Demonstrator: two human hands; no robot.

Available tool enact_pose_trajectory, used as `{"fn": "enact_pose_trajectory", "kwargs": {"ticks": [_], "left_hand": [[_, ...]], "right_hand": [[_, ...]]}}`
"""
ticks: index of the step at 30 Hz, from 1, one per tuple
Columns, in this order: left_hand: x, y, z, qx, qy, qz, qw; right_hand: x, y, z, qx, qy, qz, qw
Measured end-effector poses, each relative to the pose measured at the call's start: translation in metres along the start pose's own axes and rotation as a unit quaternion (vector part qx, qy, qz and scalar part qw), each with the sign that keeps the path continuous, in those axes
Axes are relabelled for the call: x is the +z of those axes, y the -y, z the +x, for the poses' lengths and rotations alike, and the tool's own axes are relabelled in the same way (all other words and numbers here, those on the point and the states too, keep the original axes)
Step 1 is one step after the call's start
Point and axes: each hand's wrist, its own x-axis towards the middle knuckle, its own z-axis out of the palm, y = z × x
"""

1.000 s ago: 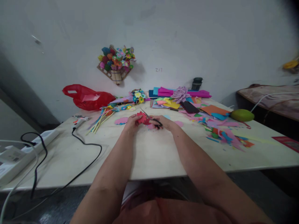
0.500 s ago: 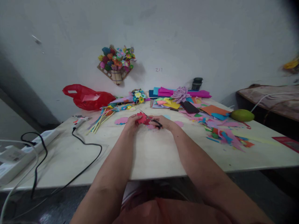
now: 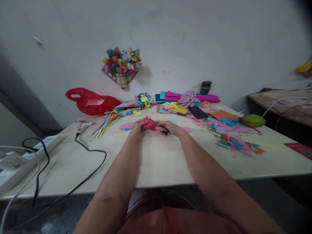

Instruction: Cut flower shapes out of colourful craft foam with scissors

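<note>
Over the middle of the table, my left hand (image 3: 138,126) pinches a red scalloped flower cut-out (image 3: 147,123) by its left side. My right hand (image 3: 170,127) grips a pair of scissors with black handles (image 3: 164,129); the blades point up and left, across the red piece. Whether the blades are apart is too small to tell. Left of my left hand lies a pink scalloped cut-out (image 3: 126,126) with some blue beneath it. Another pink cut-out (image 3: 187,129) shows just beyond my right wrist, and small pink pieces lie under the scissors.
Paper scraps (image 3: 235,143) and a green mango-like fruit (image 3: 253,120) lie to the right. Behind are a dark phone (image 3: 198,112), a lilac paper flower (image 3: 188,98) and coloured sheets. A red plastic bag (image 3: 97,103), paper strips (image 3: 101,128), a corded tool (image 3: 83,127) and a power strip (image 3: 46,144) occupy the left.
The red cut-out has turned slightly between my fingers by the scissor blades. Both hands stay in nearly the same place, and the other things lie as before.
</note>
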Motion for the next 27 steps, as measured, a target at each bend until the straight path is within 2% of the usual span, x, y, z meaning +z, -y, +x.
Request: {"fn": "enact_pose_trajectory", "kwargs": {"ticks": [19, 27], "left_hand": [[0.0, 0.0, 0.0, 0.0, 0.0, -0.024, 1.0], [0.0, 0.001, 0.001, -0.002, -0.009, -0.025, 1.0]], "right_hand": [[-0.001, -0.002, 0.001, 0.02, 0.004, -0.02, 1.0], [0.0, -0.009, 0.005, 0.015, 0.001, 0.012, 1.0]]}}
